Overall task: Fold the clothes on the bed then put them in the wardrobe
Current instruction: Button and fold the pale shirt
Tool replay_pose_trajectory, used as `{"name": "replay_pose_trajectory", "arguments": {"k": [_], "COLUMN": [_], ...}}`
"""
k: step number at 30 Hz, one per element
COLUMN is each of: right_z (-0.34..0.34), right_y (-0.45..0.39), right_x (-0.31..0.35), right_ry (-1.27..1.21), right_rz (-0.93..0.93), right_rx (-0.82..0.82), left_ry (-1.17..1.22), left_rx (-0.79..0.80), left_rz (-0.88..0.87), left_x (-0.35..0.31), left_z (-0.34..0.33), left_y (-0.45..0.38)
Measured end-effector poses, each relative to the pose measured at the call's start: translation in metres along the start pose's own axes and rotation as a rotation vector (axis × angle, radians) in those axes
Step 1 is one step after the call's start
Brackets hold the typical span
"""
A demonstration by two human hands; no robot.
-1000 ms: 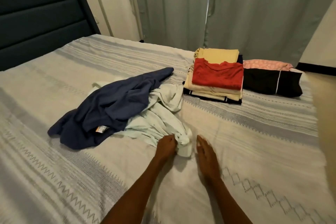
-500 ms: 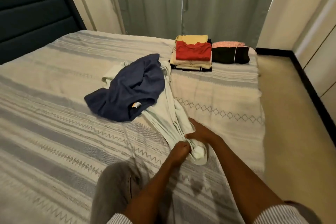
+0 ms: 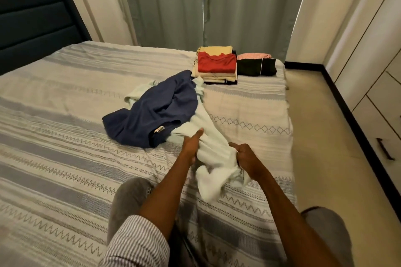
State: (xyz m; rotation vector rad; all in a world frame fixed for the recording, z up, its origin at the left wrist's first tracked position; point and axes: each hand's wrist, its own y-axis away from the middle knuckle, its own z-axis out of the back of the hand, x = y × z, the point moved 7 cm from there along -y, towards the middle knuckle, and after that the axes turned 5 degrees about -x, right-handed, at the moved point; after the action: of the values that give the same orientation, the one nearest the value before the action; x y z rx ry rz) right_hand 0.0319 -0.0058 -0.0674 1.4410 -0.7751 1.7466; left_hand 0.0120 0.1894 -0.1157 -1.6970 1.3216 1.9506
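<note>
Pale garment [image 3: 213,154] between both hands

One head-worn view looks forward and down from close above the hands [image 3: 219,154]; the bed [image 3: 65,158] stretches beyond them toward the curtains [image 3: 238,6].

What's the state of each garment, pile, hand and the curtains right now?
pale green garment: unfolded, bunched, gripped at its near end by both hands.
navy garment: unfolded, crumpled, lying over the pale green one.
red-topped pile: folded, stacked.
black and pink pile: folded.
left hand: holds the cloth, thumb out.
right hand: fist round the cloth.
curtains: drawn.
</note>
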Motion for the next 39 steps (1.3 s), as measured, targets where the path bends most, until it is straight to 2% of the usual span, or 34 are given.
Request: {"name": "replay_pose_trajectory", "arguments": {"k": [2,5,9,12,15,16,18,19,20,22,24,26,27,29,31,33,35,37,39], "right_z": [0.006,0.031,0.029,0.031,0.024,0.029,0.039,0.045,0.045,0.039,0.026,0.027,0.03,0.048,0.056,0.055,0.043,0.024,0.012], "right_y": [0.004,0.014,-0.016,-0.055,-0.071,-0.069,-0.054,-0.045,-0.039,-0.031,-0.028,-0.03,-0.032,-0.039,-0.046,-0.049,-0.062,-0.073,-0.077], "right_x": [-0.003,-0.019,-0.016,0.011,0.008,-0.001,-0.024,-0.033,-0.05,-0.06,-0.06,-0.053,-0.043,-0.034,-0.015,-0.006,-0.01,-0.016,-0.015], "right_ry": [-0.016,0.128,0.468,0.505,0.583,0.511,0.334,0.331,0.336,0.478,0.653,0.782,0.84,0.83,0.749,0.687,0.742,0.809,0.852], "right_rz": [0.026,0.014,0.1,0.192,0.254,0.171,0.102,0.106,0.065,0.064,0.168,0.068,0.008,-0.103,-0.066,0.006,0.001,-0.008,0.017], "right_rx": [-0.038,-0.251,-0.171,-0.256,-0.199,-0.202,-0.298,-0.339,-0.32,-0.168,0.086,0.284,0.299,0.146,-0.072,-0.198,-0.184,-0.094,-0.029], "left_ry": [0.067,0.124,-0.068,-0.249,-0.22,-0.221,-0.313,-0.414,-0.49,-0.653,-0.931,-1.162,-1.215,-1.294,-1.345,-1.341,-1.278,-1.169,-0.952], "left_rx": [-0.012,0.03,0.143,0.296,0.202,0.145,-0.016,-0.108,-0.162,-0.141,-0.07,0.036,0.069,0.137,0.123,0.079,0.061,0.034,0.03], "left_rz": [-0.048,-0.131,-0.33,-0.471,-0.491,-0.54,-0.664,-0.742,-0.809,-0.884,-0.739,-0.548,-0.509,-0.487,-0.475,-0.445,-0.489,-0.542,-0.533], "left_x": [-0.021,-0.045,-0.069,-0.061,-0.045,-0.044,-0.046,-0.05,-0.051,-0.06,-0.052,-0.036,-0.033,-0.018,-0.01,-0.004,-0.006,-0.011,-0.015], "left_z": [-0.023,-0.042,-0.057,-0.058,-0.026,-0.015,0.01,0.017,0.025,0.021,0.007,-0.011,-0.016,-0.026,-0.028,-0.024,-0.024,-0.019,-0.015], "left_y": [0.013,0.023,0.053,0.076,0.07,0.066,0.056,0.052,0.048,0.042,0.025,0.009,0.007,-0.004,-0.016,-0.019,-0.02,-0.023,-0.023]}}
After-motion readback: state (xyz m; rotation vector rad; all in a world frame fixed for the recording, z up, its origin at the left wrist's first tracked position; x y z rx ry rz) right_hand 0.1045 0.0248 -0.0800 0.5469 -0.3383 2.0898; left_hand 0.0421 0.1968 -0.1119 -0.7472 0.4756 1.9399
